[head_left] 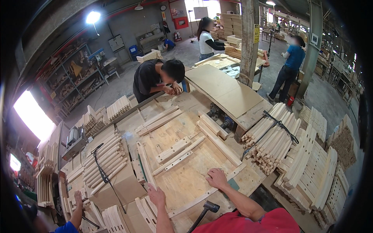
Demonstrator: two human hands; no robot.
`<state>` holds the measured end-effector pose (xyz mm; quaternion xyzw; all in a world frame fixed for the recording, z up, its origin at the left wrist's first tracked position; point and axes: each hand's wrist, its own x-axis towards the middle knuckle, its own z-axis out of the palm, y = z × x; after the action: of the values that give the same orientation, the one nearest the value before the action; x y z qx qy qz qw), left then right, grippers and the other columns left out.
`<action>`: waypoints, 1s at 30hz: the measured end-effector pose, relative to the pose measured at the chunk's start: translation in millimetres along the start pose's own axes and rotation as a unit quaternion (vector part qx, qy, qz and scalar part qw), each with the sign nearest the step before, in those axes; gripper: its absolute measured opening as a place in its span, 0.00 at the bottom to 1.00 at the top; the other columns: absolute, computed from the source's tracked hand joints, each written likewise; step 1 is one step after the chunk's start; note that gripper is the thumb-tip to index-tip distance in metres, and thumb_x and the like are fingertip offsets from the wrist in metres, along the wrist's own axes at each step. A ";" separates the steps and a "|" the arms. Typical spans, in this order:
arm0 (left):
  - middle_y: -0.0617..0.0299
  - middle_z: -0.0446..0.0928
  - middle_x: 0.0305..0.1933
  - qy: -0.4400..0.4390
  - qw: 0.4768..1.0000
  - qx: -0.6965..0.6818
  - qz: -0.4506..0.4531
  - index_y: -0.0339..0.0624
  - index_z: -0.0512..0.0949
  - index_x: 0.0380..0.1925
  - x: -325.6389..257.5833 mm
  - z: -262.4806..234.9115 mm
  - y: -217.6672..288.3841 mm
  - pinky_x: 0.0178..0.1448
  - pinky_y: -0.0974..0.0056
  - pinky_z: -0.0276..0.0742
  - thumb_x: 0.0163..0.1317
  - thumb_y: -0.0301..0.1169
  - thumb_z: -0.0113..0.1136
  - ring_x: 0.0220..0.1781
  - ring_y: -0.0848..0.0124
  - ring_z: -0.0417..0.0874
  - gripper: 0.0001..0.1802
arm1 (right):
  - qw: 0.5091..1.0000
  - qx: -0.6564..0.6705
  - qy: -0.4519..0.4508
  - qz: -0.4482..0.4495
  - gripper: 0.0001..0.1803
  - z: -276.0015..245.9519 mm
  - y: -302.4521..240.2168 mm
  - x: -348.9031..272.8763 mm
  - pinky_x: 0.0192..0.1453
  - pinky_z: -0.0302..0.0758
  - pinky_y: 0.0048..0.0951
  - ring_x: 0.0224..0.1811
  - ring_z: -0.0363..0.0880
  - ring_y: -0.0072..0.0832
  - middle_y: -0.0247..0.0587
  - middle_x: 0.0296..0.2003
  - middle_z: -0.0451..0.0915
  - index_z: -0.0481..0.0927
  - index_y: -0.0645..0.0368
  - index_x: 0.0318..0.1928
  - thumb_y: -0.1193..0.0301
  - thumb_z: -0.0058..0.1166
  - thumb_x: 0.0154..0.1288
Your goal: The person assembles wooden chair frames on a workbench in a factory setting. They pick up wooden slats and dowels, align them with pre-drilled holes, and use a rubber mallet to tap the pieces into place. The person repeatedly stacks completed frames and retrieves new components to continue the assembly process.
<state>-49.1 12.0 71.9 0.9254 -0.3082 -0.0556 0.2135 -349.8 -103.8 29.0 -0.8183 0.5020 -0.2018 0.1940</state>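
Note:
My left hand (156, 195) lies at the near end of a long pale wooden bar (146, 161), fingers stretched out against it. On the plywood work board (180, 180) rests my right hand (217, 178), its fingers bent but apart, beside the near corner of the wooden pieces. A narrow wooden rail (194, 203) runs along the board's near edge, between my arms. Two slats with holes, one a wide wooden slat (174, 150), lie mid-board. A thick wooden beam (219, 141) borders the right side. Close to my body is a black-headed mallet (210, 207).
Strapped wooden sticks lie left (107, 161) and right (272, 136). Stacked slotted slats (311, 171) stand far right. Across the table a person (155, 79) bends over their hands. Another person's hand (78, 198) shows at lower left. A post (248, 42) rises behind a brown panel (225, 89).

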 end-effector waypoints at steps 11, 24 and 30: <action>0.36 0.70 0.65 -0.021 1.000 -0.005 -0.010 0.37 0.59 0.76 -0.9 -4.3 1.7 0.69 0.47 0.72 0.67 0.37 0.57 0.65 0.42 0.74 0.39 | 1.000 0.000 -0.012 0.004 0.17 1.9 0.8 -0.6 0.63 0.70 0.47 0.60 0.75 0.40 0.39 0.54 0.81 0.86 0.54 0.46 0.58 0.62 0.62; 0.39 0.69 0.65 -0.010 1.000 -0.013 0.004 0.36 0.59 0.76 -7.4 -10.8 11.6 0.66 0.47 0.73 0.68 0.35 0.57 0.64 0.43 0.74 0.38 | 0.999 -0.005 0.034 -0.012 0.16 8.7 8.2 -1.3 0.58 0.73 0.49 0.55 0.79 0.42 0.38 0.49 0.84 0.87 0.53 0.42 0.57 0.59 0.62; 0.39 0.69 0.66 -0.032 0.999 -0.005 -0.011 0.35 0.60 0.75 -7.9 -10.7 10.7 0.67 0.48 0.72 0.68 0.35 0.57 0.65 0.44 0.74 0.37 | 1.000 -0.018 0.018 -0.005 0.16 7.1 6.8 -1.5 0.59 0.73 0.48 0.57 0.79 0.41 0.38 0.49 0.83 0.87 0.53 0.44 0.58 0.58 0.63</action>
<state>-58.8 12.9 85.9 0.9254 -0.3042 -0.0894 0.2077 -351.8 -104.5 19.3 -0.8205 0.5050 -0.2078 0.1691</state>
